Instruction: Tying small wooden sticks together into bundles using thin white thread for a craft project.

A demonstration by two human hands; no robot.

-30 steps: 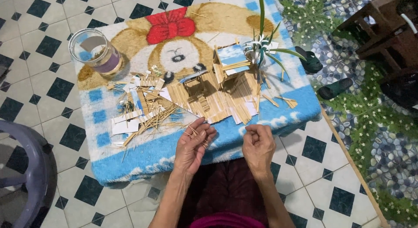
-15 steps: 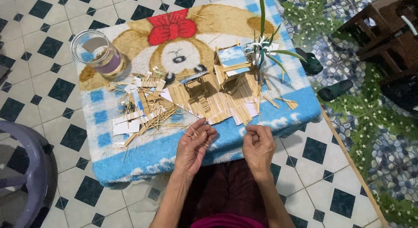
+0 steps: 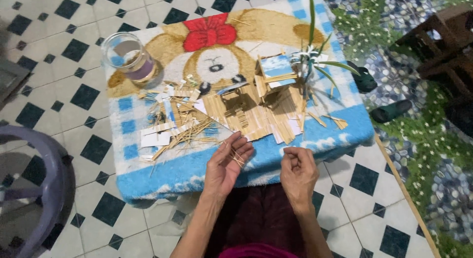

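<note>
Checkered floor tiles surround a blue mat (image 3: 162, 174); her left hand (image 3: 225, 165) cradles thin sticks (image 3: 236, 156) palm-up, keeping them ready beside the loosely curled, seemingly empty right hand (image 3: 297, 173).

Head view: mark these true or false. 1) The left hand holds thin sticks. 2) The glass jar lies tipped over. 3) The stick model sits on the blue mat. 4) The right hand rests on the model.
1) True: the left hand has a few thin sticks across its fingers.
2) False: the glass jar stands upright at the mat's far left corner.
3) True: the stick model sits on the blue mat.
4) False: the right hand is loosely curled near the mat's edge, apart from the model.
</note>
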